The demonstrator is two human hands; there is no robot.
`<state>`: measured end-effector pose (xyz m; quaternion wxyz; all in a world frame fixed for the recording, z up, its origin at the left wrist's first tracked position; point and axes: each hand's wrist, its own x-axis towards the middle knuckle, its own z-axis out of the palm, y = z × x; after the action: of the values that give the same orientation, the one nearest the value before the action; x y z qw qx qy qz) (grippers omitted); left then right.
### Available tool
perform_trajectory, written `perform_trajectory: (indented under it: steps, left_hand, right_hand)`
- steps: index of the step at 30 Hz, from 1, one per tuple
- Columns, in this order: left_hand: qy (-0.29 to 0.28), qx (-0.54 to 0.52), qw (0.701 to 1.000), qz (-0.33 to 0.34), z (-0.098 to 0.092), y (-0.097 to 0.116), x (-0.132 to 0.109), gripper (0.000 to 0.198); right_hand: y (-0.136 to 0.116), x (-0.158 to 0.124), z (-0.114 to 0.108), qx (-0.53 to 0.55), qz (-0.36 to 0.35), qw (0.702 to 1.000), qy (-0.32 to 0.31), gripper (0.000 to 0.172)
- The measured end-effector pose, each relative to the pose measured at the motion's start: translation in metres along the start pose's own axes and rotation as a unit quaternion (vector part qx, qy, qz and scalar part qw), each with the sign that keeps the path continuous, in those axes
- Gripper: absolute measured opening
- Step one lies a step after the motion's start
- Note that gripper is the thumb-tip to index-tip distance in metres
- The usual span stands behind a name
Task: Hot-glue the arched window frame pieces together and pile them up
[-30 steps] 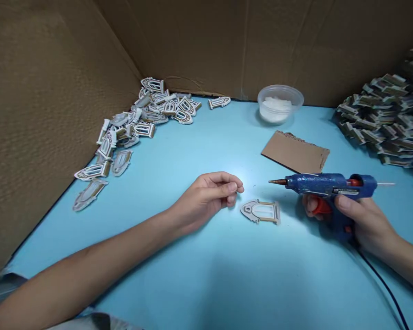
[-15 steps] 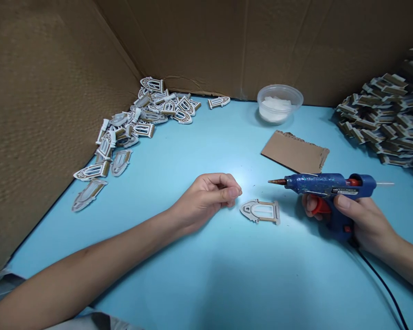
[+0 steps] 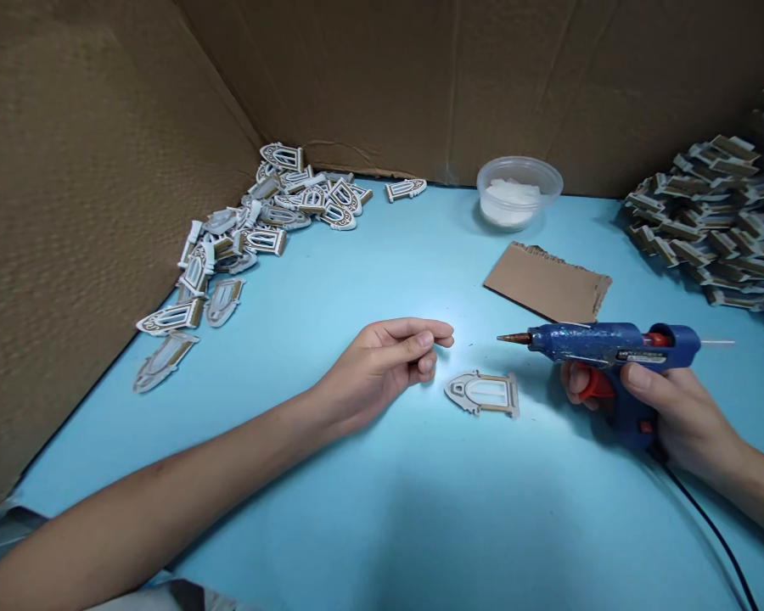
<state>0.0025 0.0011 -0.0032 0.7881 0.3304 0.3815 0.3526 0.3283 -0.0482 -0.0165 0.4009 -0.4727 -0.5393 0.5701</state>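
Observation:
My right hand (image 3: pixel 681 407) is wrapped round the handle of a blue hot glue gun (image 3: pixel 586 341), a finger at its red trigger. The gun's copper-coloured nozzle points left, above the blue table surface. My left hand (image 3: pixel 398 361) rests on the table with its foremost fingers stretched out, the others curled and the thumb alongside; nothing shows in it. Just right of and below those fingertips lies a small arched window-frame piece (image 3: pixel 482 394), grey-white with brown side strips, its point towards the left. Neither hand touches this piece.
Loose arched pieces (image 3: pixel 280 208) are heaped at the back left. A clear plastic tub (image 3: pixel 519 193) with white contents stands at the back, behind a torn cardboard piece (image 3: pixel 544 282). Many stacked pieces (image 3: pixel 719 221) fill the right rear. Cardboard walls (image 3: pixel 382 85) enclose the table; a black cord (image 3: pixel 706 522) trails from the gun.
My left hand has loosened from a pinch, its front fingers reaching straighter to the right. The glue gun has shifted very slightly right; the arched piece lies almost unmoved.

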Motion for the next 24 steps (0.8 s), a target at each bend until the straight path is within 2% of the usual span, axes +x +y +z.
perform_trajectory:
  steps: [16, 24]
  left_hand:
    - [-0.024, 0.020, 0.999, 0.029, 0.0014, 0.0012, -0.0029, 0.019]
    - [-0.011, 0.010, 1.000, 0.025, 0.0016, 0.0005, -0.0013, 0.020]
  right_hand:
    - [0.0031, -0.0013, -0.0012, 0.007, 0.011, 1.000, 0.006, 0.039]
    - [0.0017, -0.0003, -0.0002, 0.003, 0.008, 1.000, 0.005, 0.038]
